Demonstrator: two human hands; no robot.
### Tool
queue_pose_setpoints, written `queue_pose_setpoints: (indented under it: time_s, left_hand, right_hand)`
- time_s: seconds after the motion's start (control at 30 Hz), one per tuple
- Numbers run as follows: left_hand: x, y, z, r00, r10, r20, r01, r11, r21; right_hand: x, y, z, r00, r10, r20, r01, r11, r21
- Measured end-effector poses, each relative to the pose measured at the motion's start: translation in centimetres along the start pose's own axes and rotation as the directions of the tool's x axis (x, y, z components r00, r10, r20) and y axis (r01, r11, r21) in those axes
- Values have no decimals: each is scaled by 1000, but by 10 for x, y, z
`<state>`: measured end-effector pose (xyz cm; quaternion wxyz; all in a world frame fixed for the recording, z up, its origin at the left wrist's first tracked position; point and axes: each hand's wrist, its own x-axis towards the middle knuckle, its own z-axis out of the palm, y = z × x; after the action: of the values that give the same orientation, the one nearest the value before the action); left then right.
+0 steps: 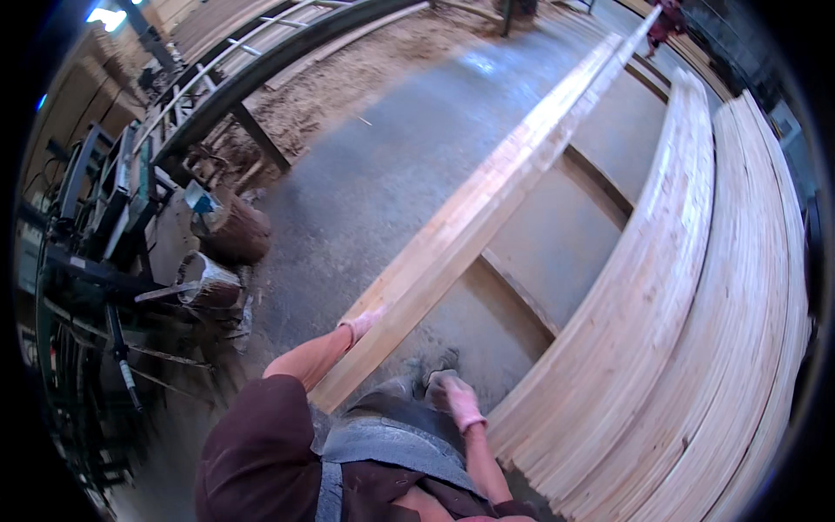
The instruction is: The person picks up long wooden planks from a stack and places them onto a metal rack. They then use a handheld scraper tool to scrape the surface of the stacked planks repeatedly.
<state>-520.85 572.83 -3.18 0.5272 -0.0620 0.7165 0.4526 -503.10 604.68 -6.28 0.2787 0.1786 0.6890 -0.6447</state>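
A long pale wooden beam (470, 230) runs from beside my left hip toward the far upper right. Its far part looks stepped, and I cannot tell whether it is one piece or more. My left hand (364, 324), in a pale pink work glove, grips the beam's left side near its close end; the fingertips are hidden. My right hand (457, 400), in a similar dirt-greyed glove, hangs before my grey apron (391, 448), apart from the beam. It appears loosely open, with nothing seen in it. At the beam's far end is another person (665, 24) in dark red.
Long boards lie in stacks (644, 252) along my right, with narrow crossbars (520, 291) reaching left beneath the beam. To the left are buckets (211, 283), a round brown container (233, 228) and dark metal equipment (104, 252). A metal rail (287, 48) borders sawdust-covered ground.
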Motion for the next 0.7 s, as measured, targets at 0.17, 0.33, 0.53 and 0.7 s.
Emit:
queue_pose_setpoints:
  time_s: [0.17,0.33,0.53,0.7]
  left_hand:
    - [-98,-18,-26,991,-113,-72,112,993,-25]
    - [-186,-1,-48,971,-235,-33,230,966,-115]
    - [-281,7,-136,925,-321,204,381,777,-502]
    - [-273,-156,-231,811,-561,-167,530,825,-198]
  right_hand:
    - [26,-30,-106,899,428,-98,-333,810,483]
    - [147,-113,-138,955,295,-26,-238,814,530]
    - [310,-319,21,978,-203,39,125,730,672]
    - [440,-337,155,881,-395,259,2,552,834]
